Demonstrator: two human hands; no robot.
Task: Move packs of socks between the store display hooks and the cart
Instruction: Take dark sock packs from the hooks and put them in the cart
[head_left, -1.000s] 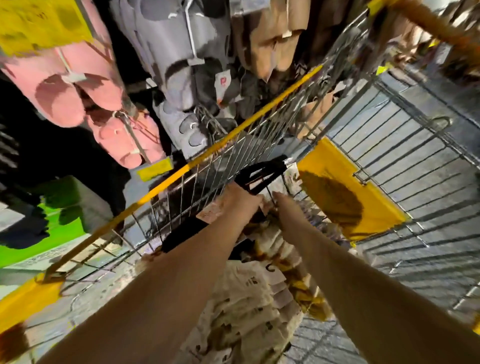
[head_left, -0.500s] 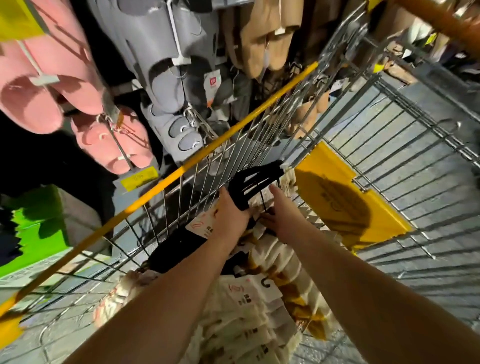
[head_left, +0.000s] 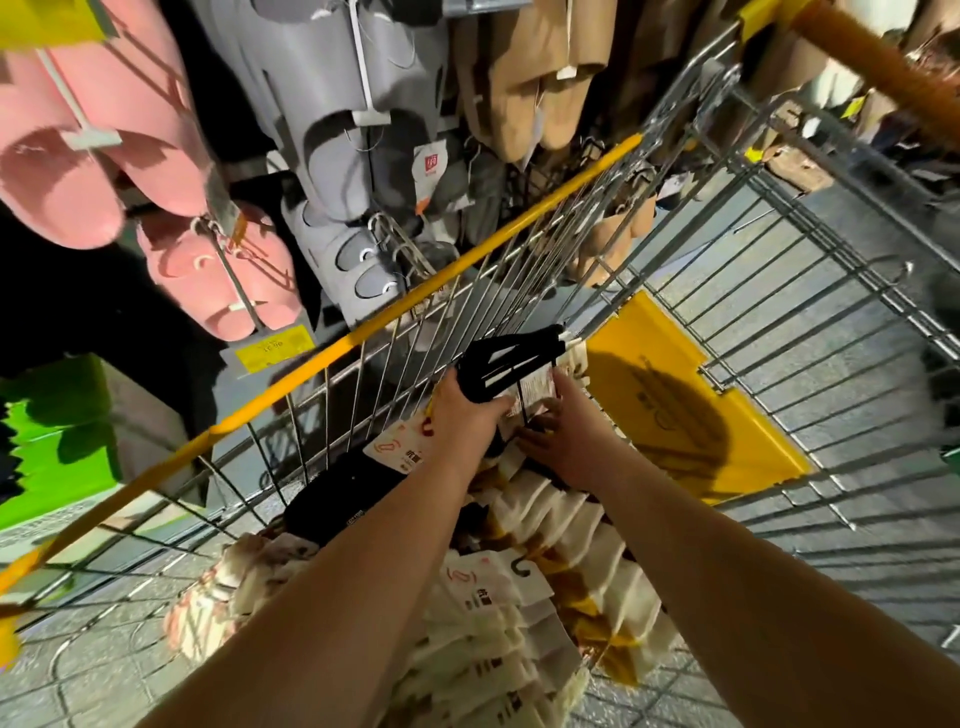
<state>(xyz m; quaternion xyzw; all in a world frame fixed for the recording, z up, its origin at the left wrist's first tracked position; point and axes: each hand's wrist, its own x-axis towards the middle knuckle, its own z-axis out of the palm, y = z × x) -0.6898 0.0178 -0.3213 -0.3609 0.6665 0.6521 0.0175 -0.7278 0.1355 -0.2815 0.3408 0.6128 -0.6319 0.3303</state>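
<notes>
Both my arms reach down into a wire cart (head_left: 524, 270) with a yellow rim. My left hand (head_left: 465, 410) grips a pack of black socks (head_left: 506, 358) by its lower end, lifted near the cart's far wall. My right hand (head_left: 563, 431) lies beside it, fingers on the paper label and on the packs below. A pile of cream and mustard sock packs (head_left: 524, 623) with white labels fills the cart bottom. Another black sock pack (head_left: 348, 488) lies under my left forearm.
Pink slippers (head_left: 78, 171), grey slippers (head_left: 353, 156) and tan slippers (head_left: 535, 78) hang on display hooks beyond the cart. A yellow plastic panel (head_left: 691, 395) sits in the cart's folding seat. An orange cart handle (head_left: 872, 67) crosses the top right. A green box (head_left: 57, 421) stands left.
The view has shifted so the cart sits closer. My left hand has taken a firmer hold of the black pack and raised it slightly; my right hand has moved up to its label.
</notes>
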